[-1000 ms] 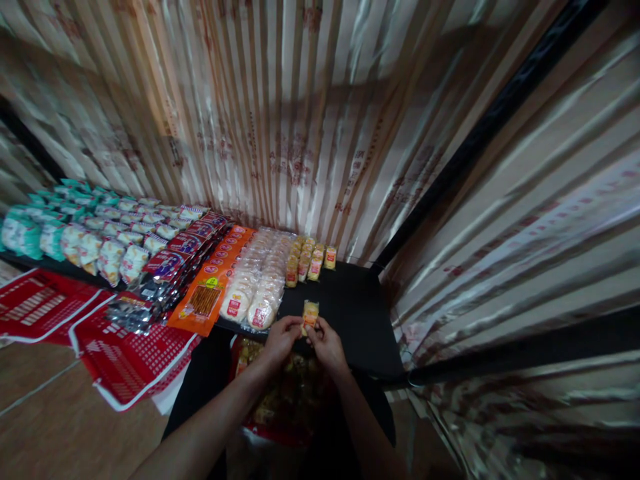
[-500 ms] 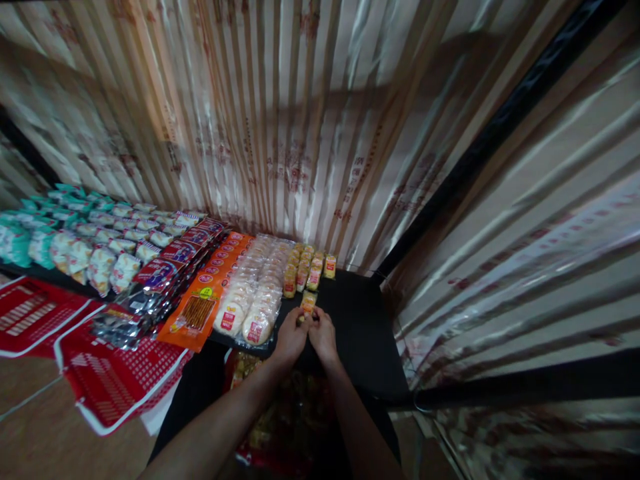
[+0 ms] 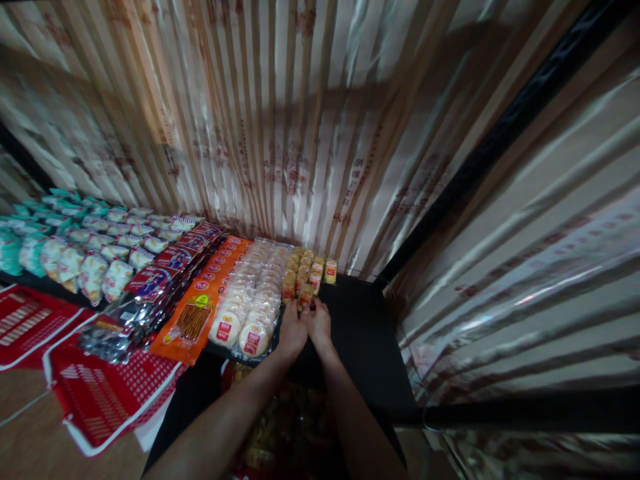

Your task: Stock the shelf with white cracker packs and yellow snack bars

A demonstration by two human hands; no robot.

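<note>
Both my hands meet at the front of several small yellow snack packets (image 3: 316, 273) with red labels, lined up in rows on the black shelf (image 3: 357, 327). My left hand (image 3: 293, 327) and my right hand (image 3: 319, 321) pinch one such snack packet (image 3: 306, 295) between their fingertips, at the near end of a row. Left of my hands lie two rows of round white rice crackers (image 3: 254, 337) in clear wrappers. In my lap, below my forearms, a bag of more packets (image 3: 280, 427) shows dimly.
Farther left are orange pretzel-stick bags (image 3: 193, 323), dark purple packets (image 3: 150, 283), white packets (image 3: 93, 277) and green packets (image 3: 33, 253). Red baskets (image 3: 110, 393) stand below the shelf's front edge. Pleated foil-like sheeting (image 3: 300, 133) hangs behind, and a black post (image 3: 480, 153) slants up at the right.
Both hands have moved slightly away from me and to the left, bringing the held packet up against the front of the rows. The view has shifted a little.
</note>
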